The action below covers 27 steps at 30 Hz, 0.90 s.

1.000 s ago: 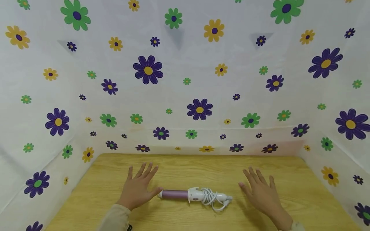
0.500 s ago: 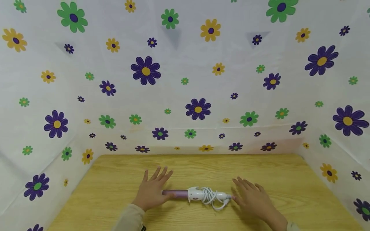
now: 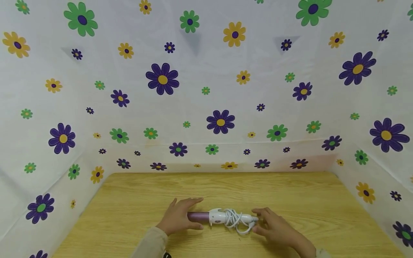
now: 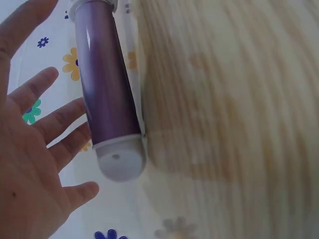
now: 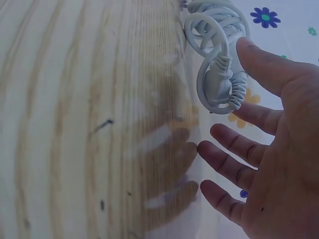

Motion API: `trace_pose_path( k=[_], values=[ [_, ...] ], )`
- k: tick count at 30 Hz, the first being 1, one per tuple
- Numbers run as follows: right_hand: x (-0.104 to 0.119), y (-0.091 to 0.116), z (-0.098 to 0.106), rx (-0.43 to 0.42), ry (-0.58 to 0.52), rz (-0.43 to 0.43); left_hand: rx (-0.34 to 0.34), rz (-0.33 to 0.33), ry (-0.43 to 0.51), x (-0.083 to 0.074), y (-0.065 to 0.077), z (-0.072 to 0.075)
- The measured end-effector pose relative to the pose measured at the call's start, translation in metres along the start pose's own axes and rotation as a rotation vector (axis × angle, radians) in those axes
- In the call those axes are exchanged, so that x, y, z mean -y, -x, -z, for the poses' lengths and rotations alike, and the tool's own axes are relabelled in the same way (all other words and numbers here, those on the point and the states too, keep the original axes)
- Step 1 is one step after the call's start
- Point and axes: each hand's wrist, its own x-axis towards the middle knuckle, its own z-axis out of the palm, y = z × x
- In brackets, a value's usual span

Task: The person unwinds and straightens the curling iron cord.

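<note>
A curling iron with a purple barrel and a white handle lies crosswise on the wooden table. Its white cord is wound round the handle, and in the right wrist view the plug hangs by the coils. My left hand is at the barrel's left end, thumb in front and fingers behind, spread without gripping. At the cord end is my right hand, its fingers loosely bent and parted. Whether its thumb touches the cord, I cannot tell.
The wooden table is enclosed at the back and both sides by white cloth printed with green, yellow and purple flowers. Its surface reflects the right fingers in the right wrist view.
Both hands have come inward and down towards the curling iron's ends, the left moving right and the right moving left. Their fingers have bent somewhat. The curling iron stays in place.
</note>
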Motion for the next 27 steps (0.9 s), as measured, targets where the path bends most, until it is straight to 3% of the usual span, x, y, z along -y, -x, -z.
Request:
trace_pose_path(
  k=[8,14,23,27],
  values=[
    [-0.007,-0.004,-0.001,0.023,-0.059,0.017,0.063,0.030,0.233,0.002,-0.004,-0.004],
    [-0.008,-0.005,-0.002,0.036,-0.090,0.053,0.099,0.069,0.304,0.005,-0.006,-0.007],
    [-0.010,-0.010,-0.003,0.056,-0.157,0.011,0.146,0.101,0.394,0.010,-0.007,-0.008],
    [-0.009,-0.012,-0.005,0.038,-0.157,-0.029,0.145,0.093,0.386,0.011,-0.009,-0.010]
  ],
)
